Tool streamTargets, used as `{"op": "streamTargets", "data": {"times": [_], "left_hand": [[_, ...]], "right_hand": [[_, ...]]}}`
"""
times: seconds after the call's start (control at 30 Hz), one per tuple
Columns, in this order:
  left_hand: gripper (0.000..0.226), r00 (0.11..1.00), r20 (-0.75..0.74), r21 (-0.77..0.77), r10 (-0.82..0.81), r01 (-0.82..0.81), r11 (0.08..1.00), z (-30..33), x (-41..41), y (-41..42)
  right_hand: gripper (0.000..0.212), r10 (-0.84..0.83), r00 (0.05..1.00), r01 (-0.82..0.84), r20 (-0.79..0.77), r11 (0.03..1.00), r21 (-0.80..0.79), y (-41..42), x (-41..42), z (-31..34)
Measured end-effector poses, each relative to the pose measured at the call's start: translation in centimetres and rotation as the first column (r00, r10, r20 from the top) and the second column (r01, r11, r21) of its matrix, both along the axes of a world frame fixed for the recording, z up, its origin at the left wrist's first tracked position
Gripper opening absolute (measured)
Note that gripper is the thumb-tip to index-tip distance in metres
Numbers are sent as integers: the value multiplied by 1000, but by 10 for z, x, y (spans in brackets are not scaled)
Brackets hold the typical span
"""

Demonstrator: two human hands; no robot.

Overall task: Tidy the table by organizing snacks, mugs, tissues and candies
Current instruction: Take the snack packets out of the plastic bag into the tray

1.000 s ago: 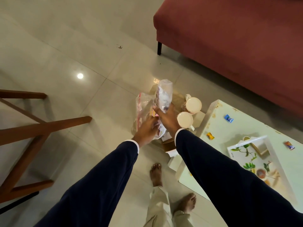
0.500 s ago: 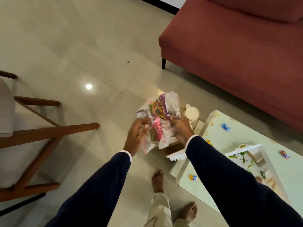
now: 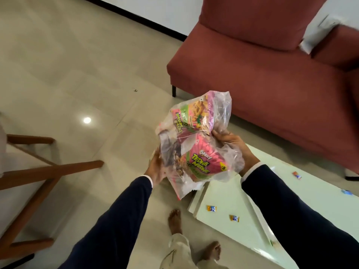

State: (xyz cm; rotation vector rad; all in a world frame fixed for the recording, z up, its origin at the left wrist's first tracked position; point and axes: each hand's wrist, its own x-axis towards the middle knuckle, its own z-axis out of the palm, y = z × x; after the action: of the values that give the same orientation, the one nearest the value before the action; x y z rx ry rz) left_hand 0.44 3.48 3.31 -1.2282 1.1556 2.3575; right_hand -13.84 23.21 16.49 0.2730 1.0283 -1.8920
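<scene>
Pale floor tiles (image 3: 58,61) spread under us, with a red sofa (image 3: 272,78) ahead and a white table (image 3: 242,202) at our right. We hold a clear bag (image 3: 198,144) of pink snack packs (image 3: 202,162) up between both hands, above the table's near corner. Our left hand (image 3: 155,167) grips the bag's lower left edge, mostly hidden behind the plastic; our right hand (image 3: 233,146) curls around its right side, so the packs hang between the two grips. Four wrapped candies (image 3: 211,208) lie scattered on the table.
</scene>
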Motion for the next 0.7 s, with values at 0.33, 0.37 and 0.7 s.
{"op": "streamTargets", "data": {"times": [0.33,0.37,0.7], "left_hand": [[47,988,-148,-319,-31,-18,948,66,-73,24],[43,986,-160,-380,-57,-8,925,74,-81,27],[38,859,-183,-738,-478,202,644,144,-146,70]], "right_hand": [[18,-148,969,206,-196,923,324,100,-57,10],[17,-126,970,199,-210,906,373,110,-60,10],[28,132,938,155,-319,665,731,153,-66,22]]}}
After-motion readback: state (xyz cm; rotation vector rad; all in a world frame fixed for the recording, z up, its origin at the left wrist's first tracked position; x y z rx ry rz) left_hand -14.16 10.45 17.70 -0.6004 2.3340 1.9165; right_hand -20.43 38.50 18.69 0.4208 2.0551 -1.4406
